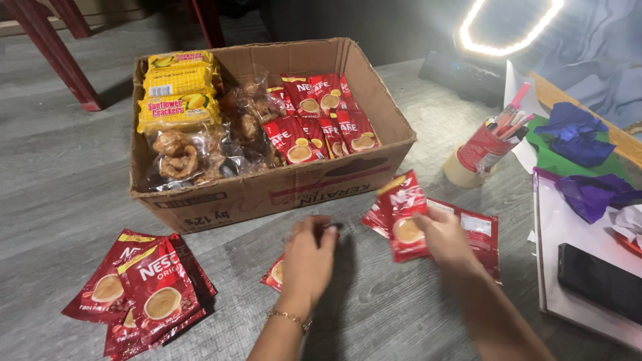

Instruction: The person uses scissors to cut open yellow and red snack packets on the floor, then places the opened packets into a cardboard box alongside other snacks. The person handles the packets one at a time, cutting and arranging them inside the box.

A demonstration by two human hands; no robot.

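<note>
My right hand (pixel 445 239) holds a red coffee sachet (pixel 403 215) upright, just above a small heap of the same red sachets (pixel 483 230) on the floor. My left hand (pixel 309 261) lies palm down on another red sachet (pixel 273 274), which mostly hides under it; a thin bracelet circles that wrist. Behind both hands stands an open cardboard box (pixel 267 192). Inside it are rows of red sachets (pixel 317 117), clear bags of brown snacks (pixel 200 150) and yellow cracker packs (pixel 177 87).
A fan of red sachets (pixel 144 291) lies on the grey floor at the lower left. To the right are a cup of pens (pixel 488 144), blue and purple crumpled paper (pixel 578 137), a dark phone (pixel 602 281) on a white board, and a lit ring light (pixel 508 27). Red chair legs (pixel 53 53) stand at the back left.
</note>
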